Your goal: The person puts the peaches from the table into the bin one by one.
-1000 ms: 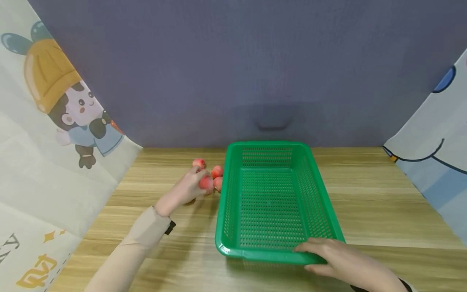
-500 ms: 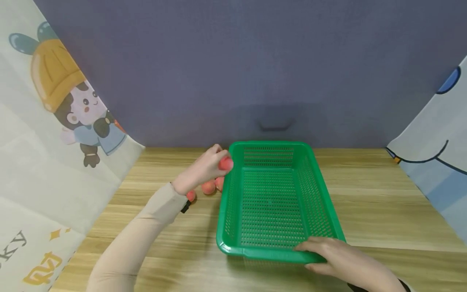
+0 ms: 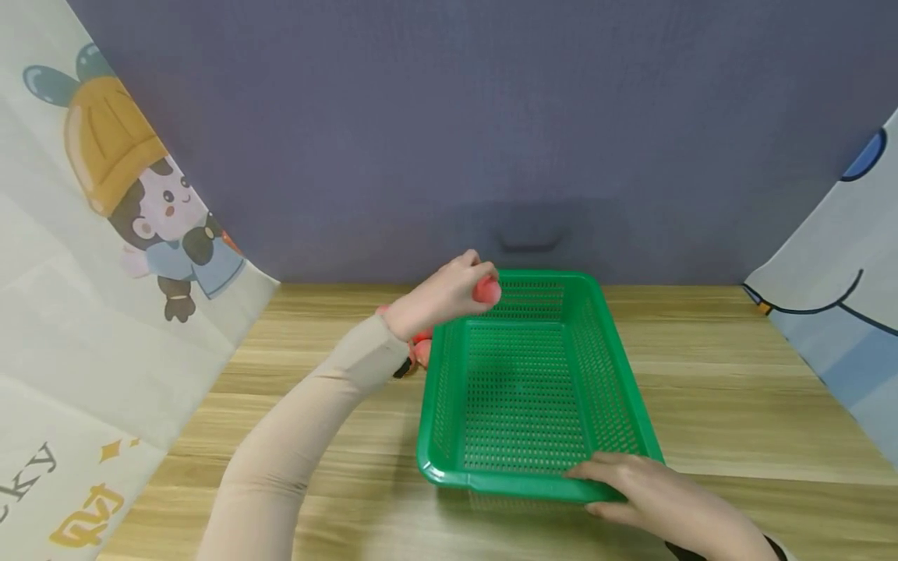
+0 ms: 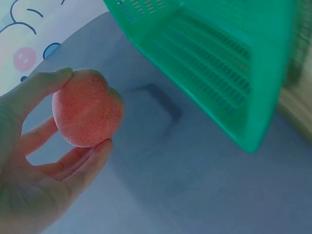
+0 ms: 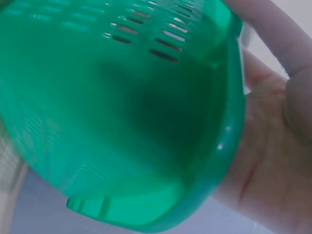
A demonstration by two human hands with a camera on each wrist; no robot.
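A red peach [image 4: 87, 109] is pinched between the thumb and fingertips of my left hand [image 3: 449, 292], raised over the far left part of a green plastic basket [image 3: 519, 487]. The basket is rectangular with slotted walls, and its floor is bare in the head view. At the basket's near right corner, my right hand [image 3: 659, 499] grips the rim, fingers over the edge and thumb on the outside. More peaches [image 3: 423, 352] lie on the table against the basket's left side, partly hidden behind my left wrist and sleeve.
The wood-grain table [image 3: 337, 483] runs back to a dark grey-blue panel [image 3: 491, 140] right behind the basket. White sheets with cartoon prints, such as a figure in a yellow hat [image 3: 112, 148], stand along both sides.
My left hand has lifted a peach from the group on the table and carried it right, over the basket's far left edge. My right hand stays on the rim.
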